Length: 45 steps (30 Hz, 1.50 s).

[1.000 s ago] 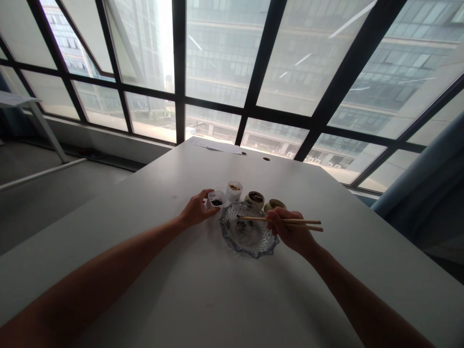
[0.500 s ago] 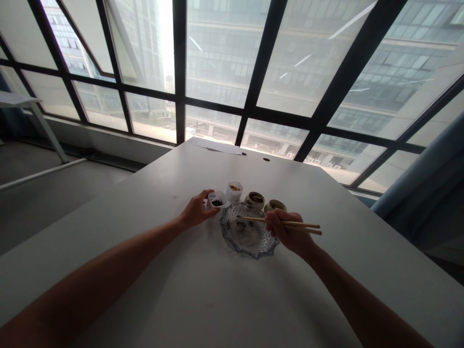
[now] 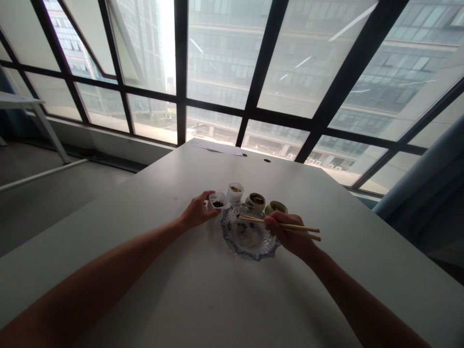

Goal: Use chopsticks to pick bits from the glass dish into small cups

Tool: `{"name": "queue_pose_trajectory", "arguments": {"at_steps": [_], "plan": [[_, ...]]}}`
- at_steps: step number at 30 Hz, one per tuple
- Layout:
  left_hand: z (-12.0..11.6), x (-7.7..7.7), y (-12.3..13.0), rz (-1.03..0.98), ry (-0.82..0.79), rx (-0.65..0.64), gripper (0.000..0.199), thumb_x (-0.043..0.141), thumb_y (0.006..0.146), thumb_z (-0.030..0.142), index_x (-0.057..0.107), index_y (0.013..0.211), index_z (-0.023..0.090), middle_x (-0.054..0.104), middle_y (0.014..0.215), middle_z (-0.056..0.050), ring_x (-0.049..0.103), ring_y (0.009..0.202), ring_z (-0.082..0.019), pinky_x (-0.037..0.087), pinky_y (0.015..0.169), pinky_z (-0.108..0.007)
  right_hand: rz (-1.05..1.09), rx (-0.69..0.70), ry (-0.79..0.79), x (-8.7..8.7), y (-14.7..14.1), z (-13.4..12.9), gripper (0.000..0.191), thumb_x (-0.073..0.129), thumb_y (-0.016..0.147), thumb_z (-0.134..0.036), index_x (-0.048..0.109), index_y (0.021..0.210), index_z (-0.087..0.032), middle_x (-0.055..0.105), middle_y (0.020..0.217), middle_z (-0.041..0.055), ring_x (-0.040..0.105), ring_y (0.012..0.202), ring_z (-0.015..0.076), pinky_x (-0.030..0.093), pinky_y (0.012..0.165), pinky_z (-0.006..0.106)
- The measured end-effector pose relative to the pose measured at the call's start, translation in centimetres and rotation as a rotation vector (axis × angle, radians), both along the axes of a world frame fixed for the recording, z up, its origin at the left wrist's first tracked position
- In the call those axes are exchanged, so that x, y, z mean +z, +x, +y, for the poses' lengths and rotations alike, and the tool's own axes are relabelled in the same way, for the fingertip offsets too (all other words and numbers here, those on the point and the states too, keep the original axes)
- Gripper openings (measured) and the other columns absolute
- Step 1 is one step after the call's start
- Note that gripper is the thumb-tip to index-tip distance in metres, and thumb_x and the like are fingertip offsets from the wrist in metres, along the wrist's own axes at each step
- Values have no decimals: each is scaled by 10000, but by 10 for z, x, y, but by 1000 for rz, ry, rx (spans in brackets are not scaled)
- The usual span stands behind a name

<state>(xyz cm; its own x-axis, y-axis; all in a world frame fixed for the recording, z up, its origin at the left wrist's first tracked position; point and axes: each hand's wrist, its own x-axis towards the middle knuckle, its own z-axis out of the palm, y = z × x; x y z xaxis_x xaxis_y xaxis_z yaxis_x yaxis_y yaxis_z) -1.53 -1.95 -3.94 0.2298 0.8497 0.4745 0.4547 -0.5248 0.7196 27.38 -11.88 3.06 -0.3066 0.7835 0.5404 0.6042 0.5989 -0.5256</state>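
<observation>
My left hand grips a small white cup with dark bits in it, thumb and fingers around its left side. In my right hand is a pair of chopsticks, whose tips hover over a scalloped glass dish. Something small and dark shows at the tips, too small to name. A few dark pieces lie in the dish. Behind it stand a white cup with yellowish bits, a round pot with brown pieces and a greenish pot, partly hidden by my right hand.
All this stands on a white table. Papers lie at its far edge, near two dark round holes. Windows rise behind it, a blue curtain hangs at the right, and another white table is at the far left.
The chopsticks have shifted slightly, their rear ends now farther apart. Both hands are otherwise nearly where they were, the left still on the cup.
</observation>
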Motion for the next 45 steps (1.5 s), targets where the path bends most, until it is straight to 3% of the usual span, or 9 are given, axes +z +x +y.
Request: {"name": "queue_pose_trajectory", "arguments": {"at_steps": [10,16,25,30,45], "plan": [[0,-1,0,-2,0,-3,613,743,717,446,585,1250,189,740,1093,-98,703,983,-252,577,875,-407,224,-10,-140,-16,4,9,419,555,948,-553,645,731,-206,659,593,32,592,446,149,486,420,267],[0,-1,-1,-7,7,-11,618,744,714,446,582,1250,185,739,1107,-105,700,986,-254,575,872,-409,230,-22,-128,-26,7,14,393,564,953,-522,660,745,-203,674,613,36,601,458,149,496,442,272],[3,-5,-1,-40,-10,-77,645,726,726,430,553,1289,168,722,1127,-107,705,961,-232,588,885,-413,59,15,13,-12,-1,4,397,538,947,-534,683,756,-218,659,577,35,595,485,163,492,477,294],[3,-5,-2,-13,-35,-64,685,737,719,467,557,1306,162,715,1111,-117,712,868,-222,608,809,-396,46,39,34,-11,-2,2,377,552,944,-522,695,775,-217,684,609,44,607,482,164,498,485,302],[-2,0,-1,12,-52,-55,709,749,718,504,568,1308,154,723,1118,-123,713,820,-218,604,763,-361,216,54,36,-2,-18,12,398,539,969,-503,667,759,-190,685,595,45,618,452,146,498,442,250]]}}
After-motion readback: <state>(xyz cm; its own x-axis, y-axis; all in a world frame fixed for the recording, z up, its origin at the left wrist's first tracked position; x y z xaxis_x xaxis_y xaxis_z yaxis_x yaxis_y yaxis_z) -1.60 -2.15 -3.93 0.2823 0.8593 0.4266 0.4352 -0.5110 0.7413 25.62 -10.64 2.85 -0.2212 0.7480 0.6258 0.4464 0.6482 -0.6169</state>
